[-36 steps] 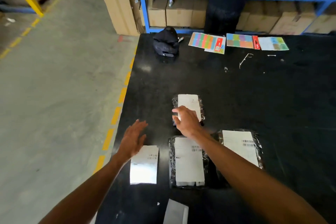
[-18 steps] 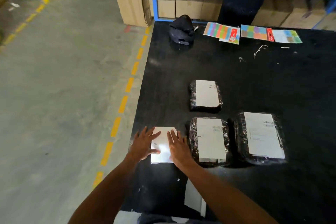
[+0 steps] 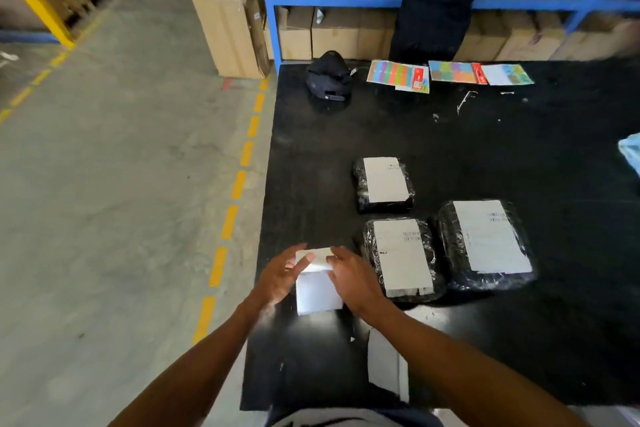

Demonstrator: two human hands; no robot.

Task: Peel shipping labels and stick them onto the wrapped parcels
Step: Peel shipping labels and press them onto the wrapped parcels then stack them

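Observation:
Three black wrapped parcels lie on the black table, each with a white label on top: a small one farther back, a middle one and a right one. Near the table's left edge lies a white label sheet. My left hand and my right hand both hold its far end, which is lifted and folded back toward me. Another white sheet lies near the front edge under my right forearm.
A black cap and coloured sticker sheets lie at the table's far side. A person in dark clothing stands by the blue shelving with cardboard boxes. A tall carton stands on the floor, left of the table.
My right hand left the small far parcel and came back to the loose label sheet. Both hands went from lying flat on it to lifting and folding its far end.

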